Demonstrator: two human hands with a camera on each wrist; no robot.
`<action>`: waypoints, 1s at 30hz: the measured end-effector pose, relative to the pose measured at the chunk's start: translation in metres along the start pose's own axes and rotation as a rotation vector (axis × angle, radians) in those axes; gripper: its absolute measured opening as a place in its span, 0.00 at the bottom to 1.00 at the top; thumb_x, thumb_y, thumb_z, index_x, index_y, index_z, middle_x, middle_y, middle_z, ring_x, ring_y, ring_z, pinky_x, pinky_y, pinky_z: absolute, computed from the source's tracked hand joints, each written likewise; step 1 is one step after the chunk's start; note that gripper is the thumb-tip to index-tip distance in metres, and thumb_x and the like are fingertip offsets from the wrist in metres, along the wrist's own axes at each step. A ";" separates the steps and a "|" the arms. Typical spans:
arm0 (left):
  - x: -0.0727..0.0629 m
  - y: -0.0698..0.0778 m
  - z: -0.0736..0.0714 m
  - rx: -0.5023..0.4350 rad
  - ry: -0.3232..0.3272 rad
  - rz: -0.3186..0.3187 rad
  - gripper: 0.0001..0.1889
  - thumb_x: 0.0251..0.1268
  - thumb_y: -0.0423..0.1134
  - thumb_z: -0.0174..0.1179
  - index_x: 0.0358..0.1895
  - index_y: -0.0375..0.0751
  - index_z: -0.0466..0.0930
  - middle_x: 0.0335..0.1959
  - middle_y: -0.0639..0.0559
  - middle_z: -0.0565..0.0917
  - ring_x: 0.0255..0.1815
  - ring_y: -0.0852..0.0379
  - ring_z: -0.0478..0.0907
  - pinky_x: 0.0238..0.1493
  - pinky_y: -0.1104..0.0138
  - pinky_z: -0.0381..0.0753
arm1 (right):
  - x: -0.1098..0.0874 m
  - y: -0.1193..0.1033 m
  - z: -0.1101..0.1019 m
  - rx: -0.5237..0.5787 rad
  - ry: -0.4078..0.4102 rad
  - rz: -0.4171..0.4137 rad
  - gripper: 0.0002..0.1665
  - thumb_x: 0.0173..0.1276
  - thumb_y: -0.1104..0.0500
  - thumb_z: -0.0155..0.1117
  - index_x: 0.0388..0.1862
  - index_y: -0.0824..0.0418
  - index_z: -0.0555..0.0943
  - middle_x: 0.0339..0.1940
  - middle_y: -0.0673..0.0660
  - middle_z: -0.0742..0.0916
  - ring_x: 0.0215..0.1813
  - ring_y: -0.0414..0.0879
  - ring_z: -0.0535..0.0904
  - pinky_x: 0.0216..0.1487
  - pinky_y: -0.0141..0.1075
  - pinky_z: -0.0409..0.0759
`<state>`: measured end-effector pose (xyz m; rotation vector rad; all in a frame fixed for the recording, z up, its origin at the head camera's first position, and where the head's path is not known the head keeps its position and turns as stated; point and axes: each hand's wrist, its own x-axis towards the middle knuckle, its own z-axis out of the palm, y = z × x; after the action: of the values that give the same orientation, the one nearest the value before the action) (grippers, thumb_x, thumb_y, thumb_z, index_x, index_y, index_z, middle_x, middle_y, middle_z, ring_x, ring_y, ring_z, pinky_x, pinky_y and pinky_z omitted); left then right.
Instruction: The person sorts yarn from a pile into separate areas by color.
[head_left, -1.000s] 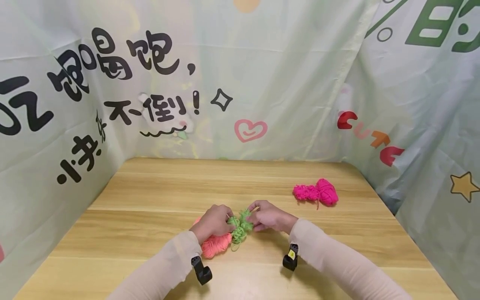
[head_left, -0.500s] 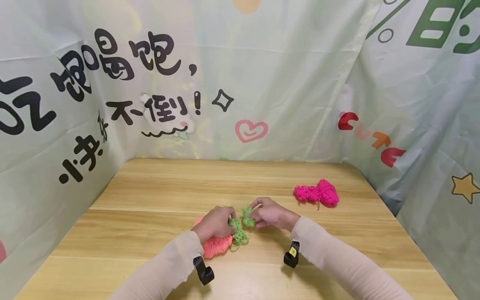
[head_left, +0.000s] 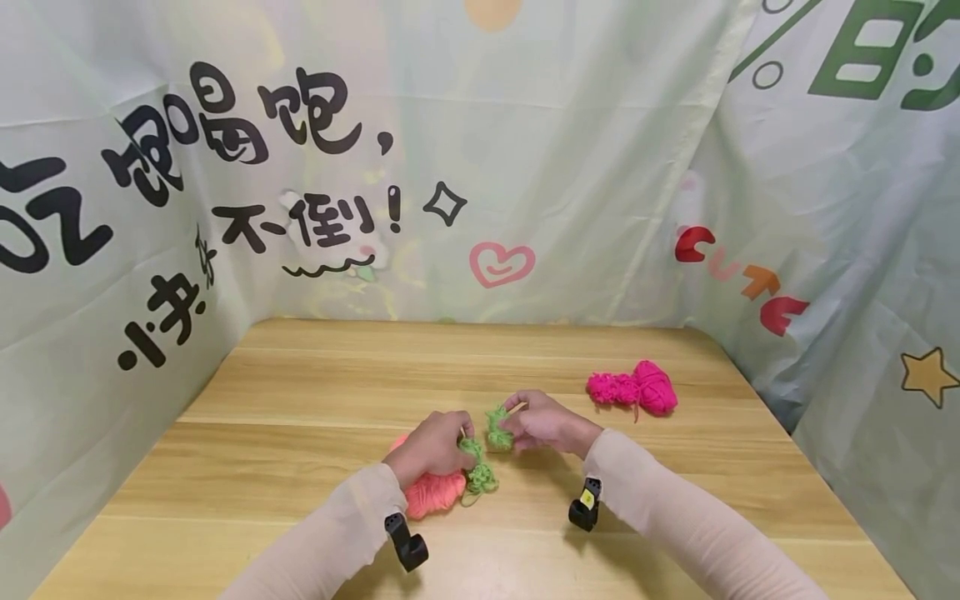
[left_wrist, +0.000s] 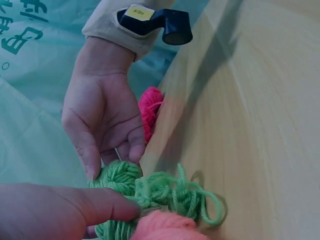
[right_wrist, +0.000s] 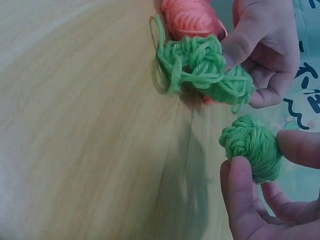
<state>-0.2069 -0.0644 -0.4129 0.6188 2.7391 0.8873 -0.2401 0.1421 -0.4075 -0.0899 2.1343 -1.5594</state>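
Observation:
My right hand (head_left: 546, 423) pinches a small ball of green yarn (right_wrist: 257, 150) between thumb and fingers. To its left, my left hand (head_left: 431, 446) pinches a loose, loopy bunch of green yarn (right_wrist: 197, 57), from which a strand loops out over the wood. In the head view a gap shows between this bunch (head_left: 480, 475) and the ball (head_left: 498, 429). A coral yarn skein (head_left: 435, 494) lies beneath and beside my left hand, which partly hides it. In the left wrist view, the coral yarn (left_wrist: 167, 227) shows close by my left thumb.
Bright pink yarn, a smooth ball (head_left: 656, 388) joined to a bumpy piece (head_left: 611, 387), lies toward the back right of the wooden table (head_left: 337, 375). Printed cloth (head_left: 585, 167) hangs around the back and sides. A black wrist camera (head_left: 585, 504) sits under each sleeve.
The green yarn has come apart into two: my right hand has drawn the ball up and to the right, away from the bunch. My left hand has barely moved.

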 end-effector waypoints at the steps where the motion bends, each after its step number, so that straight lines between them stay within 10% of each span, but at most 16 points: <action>1: 0.001 0.000 0.000 -0.010 0.001 0.000 0.14 0.50 0.35 0.71 0.36 0.41 0.75 0.24 0.53 0.75 0.24 0.58 0.70 0.25 0.66 0.73 | 0.000 0.000 0.000 0.000 -0.002 -0.003 0.22 0.64 0.69 0.63 0.55 0.69 0.68 0.37 0.60 0.79 0.30 0.48 0.77 0.36 0.42 0.83; 30: 0.011 0.001 -0.012 -0.445 -0.036 -0.075 0.16 0.53 0.30 0.67 0.45 0.36 0.74 0.38 0.44 0.76 0.22 0.54 0.76 0.27 0.59 0.82 | 0.011 -0.003 -0.016 0.048 0.009 -0.012 0.22 0.66 0.69 0.60 0.57 0.69 0.66 0.33 0.58 0.77 0.29 0.45 0.75 0.32 0.36 0.81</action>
<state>-0.2201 -0.0651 -0.4034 0.4356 2.3927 1.3898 -0.2572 0.1516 -0.4047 -0.0796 2.1054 -1.6193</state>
